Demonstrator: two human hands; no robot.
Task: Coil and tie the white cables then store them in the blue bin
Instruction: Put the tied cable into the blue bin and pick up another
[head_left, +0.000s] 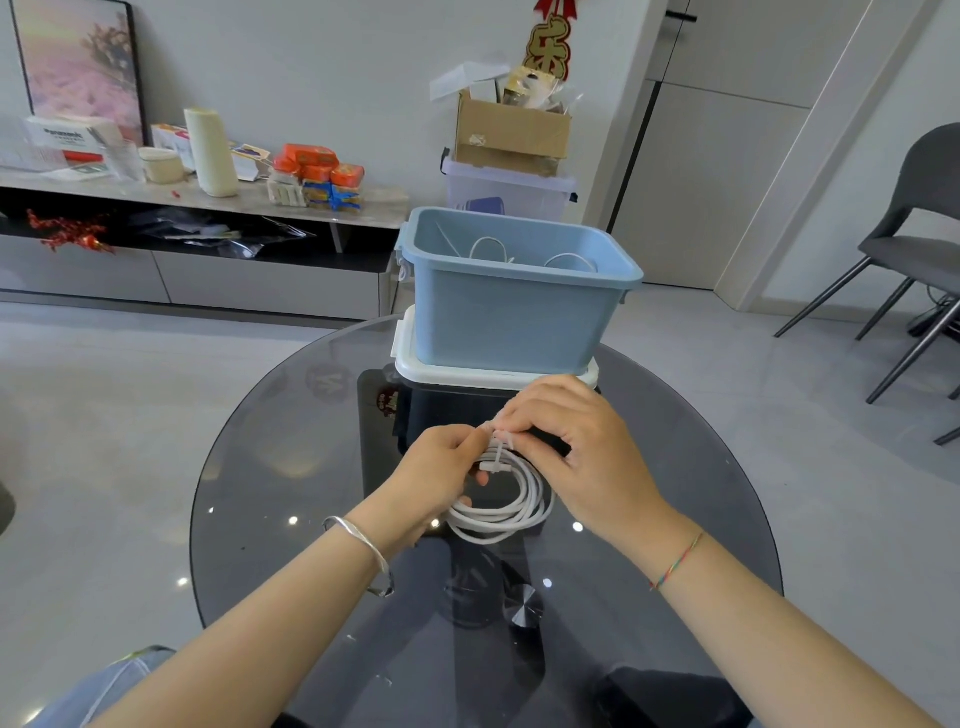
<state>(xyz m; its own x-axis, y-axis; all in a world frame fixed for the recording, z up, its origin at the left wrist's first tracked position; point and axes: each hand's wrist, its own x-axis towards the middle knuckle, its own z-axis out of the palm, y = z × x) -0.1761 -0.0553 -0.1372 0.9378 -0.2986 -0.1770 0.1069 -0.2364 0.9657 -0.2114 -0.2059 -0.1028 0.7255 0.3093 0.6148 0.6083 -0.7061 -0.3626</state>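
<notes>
A coiled white cable hangs just above the round glass table, held between both hands. My left hand grips the coil's left side. My right hand pinches a white tie wrapped around the top of the coil. Behind the hands stands the blue bin on its white lid. Other white cables lie inside the bin.
A grey chair stands at the right. A low cabinet with boxes and packets runs along the back wall at the left. A cardboard box sits on a clear storage tub behind the bin.
</notes>
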